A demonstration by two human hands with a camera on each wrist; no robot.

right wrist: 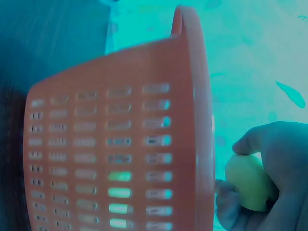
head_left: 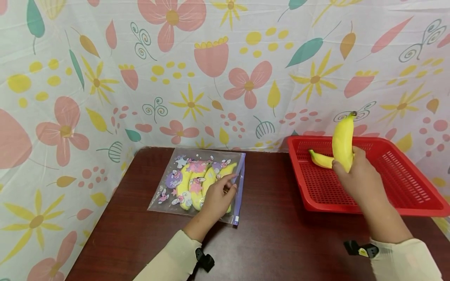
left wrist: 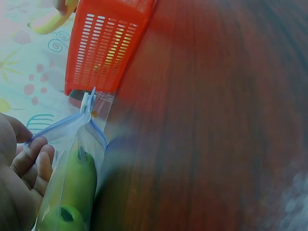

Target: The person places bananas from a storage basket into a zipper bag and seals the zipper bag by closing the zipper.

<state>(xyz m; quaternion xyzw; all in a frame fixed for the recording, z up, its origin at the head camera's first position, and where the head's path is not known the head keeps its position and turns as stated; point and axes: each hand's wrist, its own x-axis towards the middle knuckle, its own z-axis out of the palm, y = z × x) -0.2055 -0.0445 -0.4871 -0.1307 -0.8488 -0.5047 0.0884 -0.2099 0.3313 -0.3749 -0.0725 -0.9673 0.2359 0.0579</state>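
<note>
My right hand (head_left: 355,177) grips a yellow banana (head_left: 343,141) by its lower end and holds it upright above the red basket (head_left: 411,187). The right wrist view shows the same banana (right wrist: 248,182) in my fingers beside the basket wall (right wrist: 115,159). A second banana (head_left: 320,159) lies inside the basket. My left hand (head_left: 218,199) rests on a clear printed zip bag (head_left: 183,171) with several bananas in it, fingers pinching its opening near the blue zipper strip (head_left: 239,187). The left wrist view shows that bag (left wrist: 72,178) held open at the zipper (left wrist: 60,124).
A dark wooden table (head_left: 274,234) carries both the bag and the basket. A floral cloth (head_left: 211,70) hangs behind and to the left of it. The basket (left wrist: 108,43) sits at the table's right rear corner.
</note>
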